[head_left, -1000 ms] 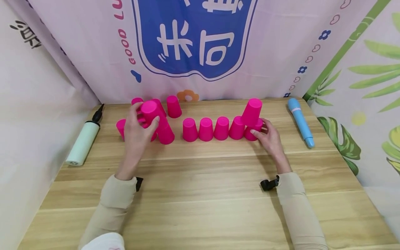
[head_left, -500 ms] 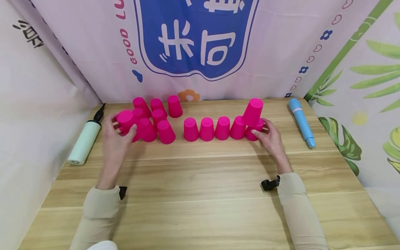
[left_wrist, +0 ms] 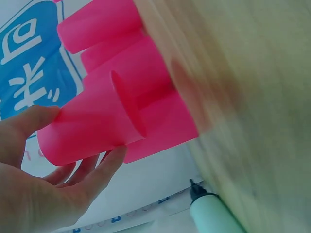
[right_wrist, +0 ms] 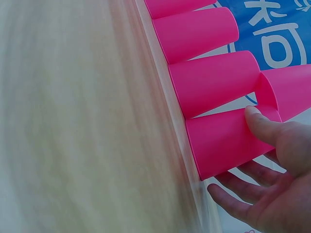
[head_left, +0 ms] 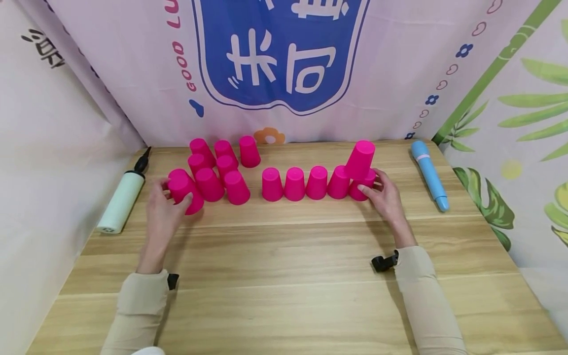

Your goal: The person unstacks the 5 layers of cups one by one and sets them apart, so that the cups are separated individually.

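My left hand (head_left: 164, 204) grips an upside-down pink plastic cup (left_wrist: 82, 124) with thumb and fingers spread around its sides. In the left wrist view its rim overlaps an upside-down cup (left_wrist: 167, 128) standing at the group's left end. My right hand (head_left: 385, 197) pinches the sides of the rightmost cup (right_wrist: 228, 138) in a row. Another upside-down cup (head_left: 360, 160) rests on top, bridging that one and its neighbour (head_left: 338, 185). The row's other cups (head_left: 272, 185) stand side by side towards the middle.
Several upside-down pink cups (head_left: 237, 190) stand in a cluster behind and right of my left hand. A pale green hand pump (head_left: 121, 202) lies at the left, a light-blue wand-shaped object (head_left: 429, 172) at the right. A printed curtain (head_left: 284, 118) hangs along the table's back edge.
My left hand has moved left and towards me with its cup, from above the cluster to the cluster's left end. The right hand and its cups stay in place.
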`<state>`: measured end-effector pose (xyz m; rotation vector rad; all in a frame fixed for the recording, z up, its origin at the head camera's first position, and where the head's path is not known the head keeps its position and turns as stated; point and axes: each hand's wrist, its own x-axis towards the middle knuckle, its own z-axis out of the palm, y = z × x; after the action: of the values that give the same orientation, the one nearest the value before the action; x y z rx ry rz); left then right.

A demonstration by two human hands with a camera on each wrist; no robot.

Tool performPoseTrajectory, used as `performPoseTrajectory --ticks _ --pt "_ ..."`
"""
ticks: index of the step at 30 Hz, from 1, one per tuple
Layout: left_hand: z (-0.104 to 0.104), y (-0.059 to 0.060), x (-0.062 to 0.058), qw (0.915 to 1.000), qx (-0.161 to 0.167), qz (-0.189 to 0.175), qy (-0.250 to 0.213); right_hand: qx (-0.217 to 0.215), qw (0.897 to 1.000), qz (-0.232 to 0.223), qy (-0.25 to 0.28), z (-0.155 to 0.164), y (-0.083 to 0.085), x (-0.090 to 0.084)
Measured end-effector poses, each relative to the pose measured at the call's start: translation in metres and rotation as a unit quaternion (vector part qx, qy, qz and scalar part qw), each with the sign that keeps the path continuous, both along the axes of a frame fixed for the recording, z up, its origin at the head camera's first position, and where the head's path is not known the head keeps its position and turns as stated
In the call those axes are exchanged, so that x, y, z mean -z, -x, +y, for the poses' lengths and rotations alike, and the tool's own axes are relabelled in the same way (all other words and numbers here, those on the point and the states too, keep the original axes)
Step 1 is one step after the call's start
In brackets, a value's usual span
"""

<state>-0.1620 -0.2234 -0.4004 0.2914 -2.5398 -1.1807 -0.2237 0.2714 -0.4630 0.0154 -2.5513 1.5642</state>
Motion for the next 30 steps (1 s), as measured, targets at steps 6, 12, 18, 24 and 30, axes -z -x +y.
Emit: performPoseTrajectory --ticks 6,12,18,24,30 --pt "-0.002 0.004 0.007 0.9990 0.005 -0.045 -0.003 -0.004 1.000 0.005 -0.001 0.001 0.000 0.000" --pt "-0.004 0.007 0.015 0.9977 0.008 -0.067 -0.001 -0.006 1.000 0.009 -0.004 0.000 0.000 0.001" --pt "-0.007 0.011 0.021 0.9971 0.013 -0.075 -0.003 -0.006 1.000 0.005 -0.004 0.001 0.000 0.001" --pt "-0.009 0.012 0.023 0.9959 0.010 -0.089 -0.015 -0.005 1.000 -0.001 -0.002 0.001 0.000 0.000" --pt "-0.011 0.011 0.025 0.9963 0.014 -0.084 -0.011 -0.005 1.000 0.004 -0.003 0.001 0.001 0.001"
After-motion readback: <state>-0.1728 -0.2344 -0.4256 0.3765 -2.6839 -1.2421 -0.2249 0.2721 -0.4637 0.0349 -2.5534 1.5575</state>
